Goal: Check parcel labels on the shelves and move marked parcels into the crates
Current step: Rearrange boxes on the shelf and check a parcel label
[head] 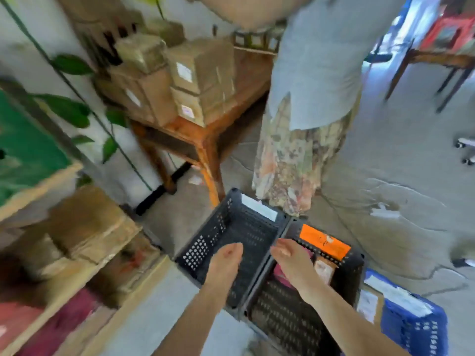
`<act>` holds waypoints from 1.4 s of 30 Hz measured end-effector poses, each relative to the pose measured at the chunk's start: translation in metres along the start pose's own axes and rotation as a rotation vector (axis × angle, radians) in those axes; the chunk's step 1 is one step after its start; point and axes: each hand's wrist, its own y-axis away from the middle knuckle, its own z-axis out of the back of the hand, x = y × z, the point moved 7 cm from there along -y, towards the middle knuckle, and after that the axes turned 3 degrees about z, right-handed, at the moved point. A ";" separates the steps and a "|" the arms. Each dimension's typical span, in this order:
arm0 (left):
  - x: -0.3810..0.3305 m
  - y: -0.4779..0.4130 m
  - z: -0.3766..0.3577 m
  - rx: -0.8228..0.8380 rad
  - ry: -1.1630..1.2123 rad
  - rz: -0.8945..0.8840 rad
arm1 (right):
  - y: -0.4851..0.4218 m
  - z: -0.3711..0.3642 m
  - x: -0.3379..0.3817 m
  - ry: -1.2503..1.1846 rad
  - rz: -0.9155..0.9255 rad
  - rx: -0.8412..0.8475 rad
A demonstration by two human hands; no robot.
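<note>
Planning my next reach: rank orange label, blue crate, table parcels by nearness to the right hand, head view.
1. orange label, just ahead of the right hand
2. blue crate, at the hand's right
3. table parcels, far ahead, up left

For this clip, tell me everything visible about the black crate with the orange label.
The black crate is perforated plastic by its look, open-topped, standing on the grey floor. An orange label sits on its far rim. Its left side stands against a second black crate; a blue crate is close on its right. Inside, at the far end, lie a brown parcel and a dark red thing. The right hand hangs open above it.
</note>
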 end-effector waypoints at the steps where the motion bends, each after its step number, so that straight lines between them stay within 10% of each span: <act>1: -0.015 0.031 0.030 -0.040 0.033 -0.029 | 0.023 -0.013 0.033 0.003 0.059 0.039; 20: -0.022 0.438 0.480 -0.841 0.367 -0.471 | 0.396 -0.328 0.361 0.085 0.889 0.707; 42: -0.164 0.542 0.738 -1.187 0.130 -0.739 | 0.477 -0.418 0.667 -0.112 1.414 0.195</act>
